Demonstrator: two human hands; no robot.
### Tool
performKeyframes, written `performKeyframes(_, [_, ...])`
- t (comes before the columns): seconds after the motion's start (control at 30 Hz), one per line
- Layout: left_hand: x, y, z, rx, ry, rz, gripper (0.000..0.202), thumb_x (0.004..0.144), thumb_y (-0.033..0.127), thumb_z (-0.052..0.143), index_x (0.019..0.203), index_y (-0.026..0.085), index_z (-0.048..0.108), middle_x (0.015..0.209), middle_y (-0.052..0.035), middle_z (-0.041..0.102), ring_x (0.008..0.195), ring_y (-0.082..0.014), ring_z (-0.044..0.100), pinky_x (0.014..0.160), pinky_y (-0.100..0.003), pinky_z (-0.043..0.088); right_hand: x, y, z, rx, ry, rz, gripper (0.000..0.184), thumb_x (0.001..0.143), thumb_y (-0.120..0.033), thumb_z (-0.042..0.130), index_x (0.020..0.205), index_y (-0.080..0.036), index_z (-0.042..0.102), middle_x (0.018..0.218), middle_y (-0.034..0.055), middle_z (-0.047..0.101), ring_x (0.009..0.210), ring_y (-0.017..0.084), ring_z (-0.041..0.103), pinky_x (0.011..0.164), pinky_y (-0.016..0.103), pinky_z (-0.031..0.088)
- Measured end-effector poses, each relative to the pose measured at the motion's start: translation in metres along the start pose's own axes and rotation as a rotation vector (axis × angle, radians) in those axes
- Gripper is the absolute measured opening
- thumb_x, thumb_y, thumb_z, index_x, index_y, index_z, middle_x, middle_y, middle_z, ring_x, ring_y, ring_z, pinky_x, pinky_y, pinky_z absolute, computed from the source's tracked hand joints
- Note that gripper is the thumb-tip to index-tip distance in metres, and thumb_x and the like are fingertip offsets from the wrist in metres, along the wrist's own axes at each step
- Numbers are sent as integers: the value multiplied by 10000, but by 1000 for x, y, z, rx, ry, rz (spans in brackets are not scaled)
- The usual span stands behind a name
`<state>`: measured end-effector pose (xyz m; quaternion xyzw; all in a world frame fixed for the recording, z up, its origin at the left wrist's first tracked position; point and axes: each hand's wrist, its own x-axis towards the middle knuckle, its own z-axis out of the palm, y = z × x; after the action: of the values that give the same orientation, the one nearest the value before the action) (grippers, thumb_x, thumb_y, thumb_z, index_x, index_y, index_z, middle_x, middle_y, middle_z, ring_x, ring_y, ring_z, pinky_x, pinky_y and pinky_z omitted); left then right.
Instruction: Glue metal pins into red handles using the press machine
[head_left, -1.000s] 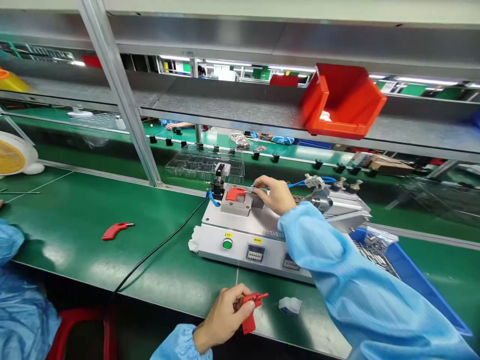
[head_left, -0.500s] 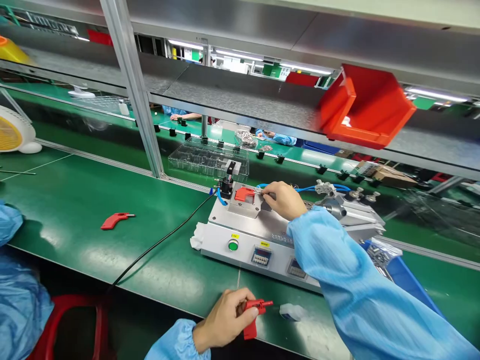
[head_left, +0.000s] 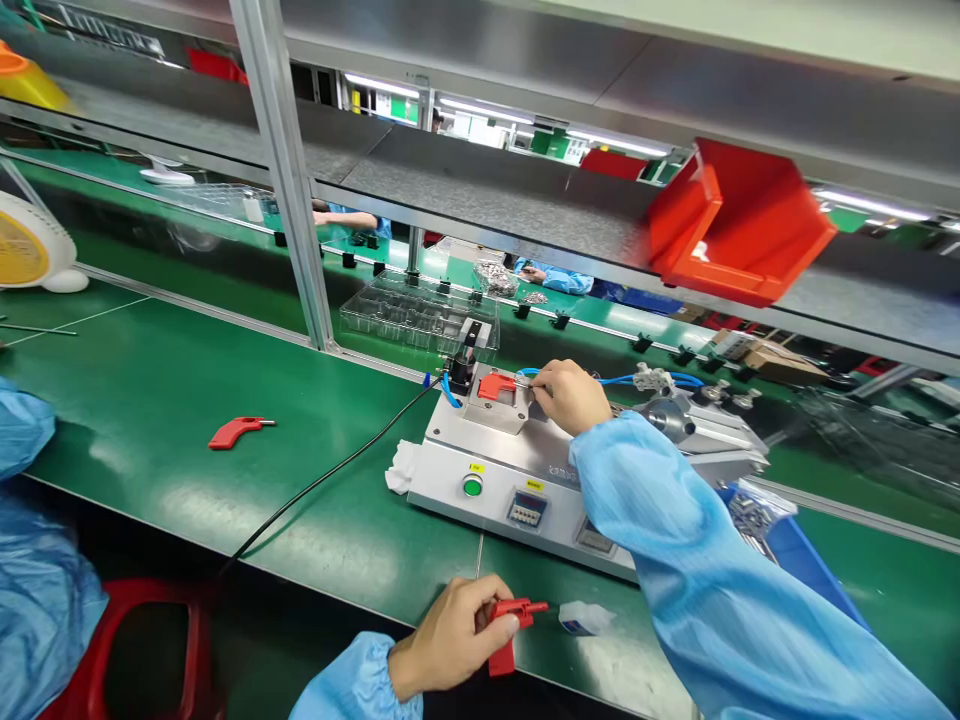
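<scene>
My left hand (head_left: 454, 637) is closed around a red plastic handle part (head_left: 504, 627) at the near edge of the green bench. My right hand (head_left: 571, 395) reaches over a grey press machine (head_left: 495, 470), fingers pinched on a small metal pin next to a second red part (head_left: 496, 386) that sits in the machine's fixture. What exactly the pinch holds is too small to see well. Another red part (head_left: 238, 431) lies loose on the mat to the left.
A black cable (head_left: 322, 480) runs from the machine across the mat. A blue bin of metal pins (head_left: 780, 535) stands at the right, a white scrap (head_left: 583, 618) near my left hand. A co-worker's blue sleeve (head_left: 30, 560) is at far left. A red bin (head_left: 739, 235) sits on the shelf above.
My right hand has drawn in closer to the red part in the fixture and pinched tighter. My left hand holds still with its red part.
</scene>
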<state>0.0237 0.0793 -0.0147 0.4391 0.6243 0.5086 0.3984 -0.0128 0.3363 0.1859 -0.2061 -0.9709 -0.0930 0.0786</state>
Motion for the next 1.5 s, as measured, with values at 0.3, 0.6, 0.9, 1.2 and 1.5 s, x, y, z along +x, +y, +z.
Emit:
performKeyframes(0.3, [1,-1,0,15,7,1,185,933,376,603,900,207,672,645,43,543,616,-140,484,633,-257,372,5,-4,-6,106,45,-88,296,969,-157,568,1139,-222,801,1238,91,727,1121,256,669,938,359,558])
performKeyframes(0.6, [3,-4,1,-34,8,22,217,953,389,589,939,192,678,669,24,557,625,-150,489,602,-261,357,34,-24,-2,197,-10,-115,158,891,-92,643,912,-194,761,1204,99,726,1146,280,652,986,391,544])
performKeyframes(0.9, [2,-4,-2,2,7,59,290,1014,388,498,1049,209,724,899,-32,720,801,-193,612,761,-294,443,-59,42,-17,537,163,-80,158,906,-300,603,937,-206,727,993,80,747,898,234,710,836,365,600])
performKeyframes(1.2, [5,6,-21,-109,-50,43,455,1029,557,519,1054,154,729,840,-43,689,707,-162,580,661,-268,446,-139,70,39,547,220,99,415,886,-360,646,1274,-221,692,1128,103,785,1009,297,764,933,460,633])
performKeyframes(1.5, [99,151,-135,451,492,498,296,1082,337,448,1246,178,635,896,-43,738,821,-198,684,823,-308,532,-143,75,44,486,238,154,320,879,-440,697,1136,-268,782,1069,63,824,906,292,797,813,400,653])
